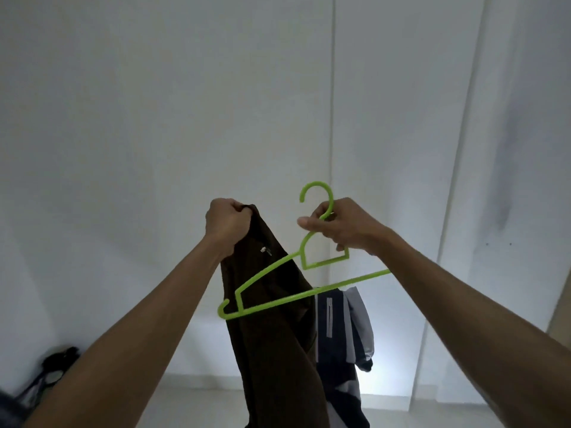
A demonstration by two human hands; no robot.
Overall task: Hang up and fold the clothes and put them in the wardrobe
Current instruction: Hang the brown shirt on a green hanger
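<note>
Left hand (227, 222) — fist closed round the top edge of a brown garment (272, 335), which hangs straight down. Right hand (343, 225) — fingers curled about the neck of a green hanger (304, 273), its bar tilted across the garment. Navy-and-grey clothing (343, 329) hangs behind. No legible writing.

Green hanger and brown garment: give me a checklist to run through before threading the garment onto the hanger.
1. Right hand grips the green hanger at its neck: ok.
2. Left hand holds the brown garment by its top end: ok.
3. Garment on the hanger: not ok, it hangs behind the bar.
4. Hanger level: not ok, tilted down to the left.
5. Hook free: ok.
6. Wardrobe open: cannot tell.
</note>
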